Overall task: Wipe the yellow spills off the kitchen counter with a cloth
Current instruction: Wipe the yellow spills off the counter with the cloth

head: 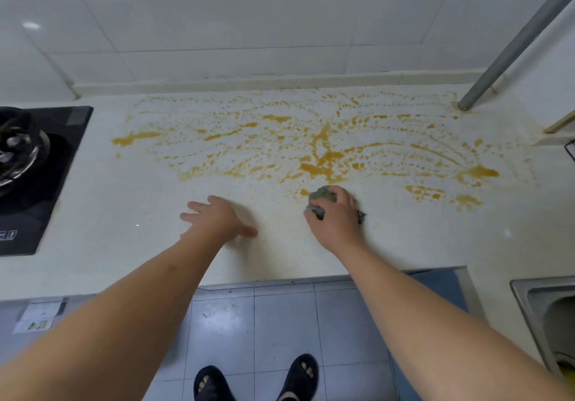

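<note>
I stand at a pale kitchen counter (280, 254), looking down at my two bare arms reaching over its front edge. My right hand (334, 218) has its fingers curled round a bunched green-grey cloth (322, 196), pressing it down on the counter at the near edge of the yellow spills (320, 154). One small yellow blot touches the cloth on its left; the thickest puddle lies just beyond the cloth, straight ahead toward the tiled wall (249, 27). From the cloth, the mess runs as a long band whose axis goes left to right, parallel to the counter's front edge, reaching far left toward the black stove (37, 176) and far right toward a slanting metal pole (513, 42) and the steel sink (544, 307). My left hand (217, 218) lies left of the cloth, fingers spread and straight, holding nothing; I cannot tell whether its palm touches the counter, on a bare patch short of the spills. The cloth hand is clearly the nearer one to the stains, so I judge the next stroke goes forward and sideways from there
</note>
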Demonstrator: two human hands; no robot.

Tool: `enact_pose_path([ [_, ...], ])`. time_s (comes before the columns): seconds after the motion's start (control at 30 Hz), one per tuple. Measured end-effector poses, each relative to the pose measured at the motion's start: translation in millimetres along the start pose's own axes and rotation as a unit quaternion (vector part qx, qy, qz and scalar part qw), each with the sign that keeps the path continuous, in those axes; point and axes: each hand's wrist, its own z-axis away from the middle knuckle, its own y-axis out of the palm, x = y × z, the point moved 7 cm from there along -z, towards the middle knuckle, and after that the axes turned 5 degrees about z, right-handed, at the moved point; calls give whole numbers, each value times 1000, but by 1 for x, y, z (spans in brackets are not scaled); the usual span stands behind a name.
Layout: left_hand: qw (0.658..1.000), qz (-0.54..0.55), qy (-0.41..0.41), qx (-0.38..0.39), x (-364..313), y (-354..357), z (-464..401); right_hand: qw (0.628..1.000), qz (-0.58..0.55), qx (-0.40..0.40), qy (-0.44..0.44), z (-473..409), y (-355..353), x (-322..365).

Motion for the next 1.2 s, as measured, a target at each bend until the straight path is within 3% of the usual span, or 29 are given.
enact_pose_path([
  [0.13,1000,22,3,6,-1,1,2,999,42,-12,-19,-1,-5,-27],
  [0.27,999,40,3,11,0,3,1,994,29,-69,74,-14,-20,-45],
  [0.33,999,45,3,13,1,3,0,984,106,-108,91,-13,-25,-42],
  [0.5,999,46,1,15,-1,2,0,976,197,-73,63,-15,-13,-39],
  [0.67,999,53,-8,12,-1,3,-1,984,140,-43,105,-31,-1,-26],
  [0.9,999,54,-8,5,-3,2,0,995,93,-1,-44,-30,22,66],
  [1.03,999,50,-4,6,-3,3,-1,980,70,82,-167,-3,29,55],
  [1.1,999,51,-3,7,-1,2,-2,979,65,88,-171,-5,18,24],
  [1.2,999,53,-6,9,0,2,-2,989,96,65,-95,-19,-1,-16],
])
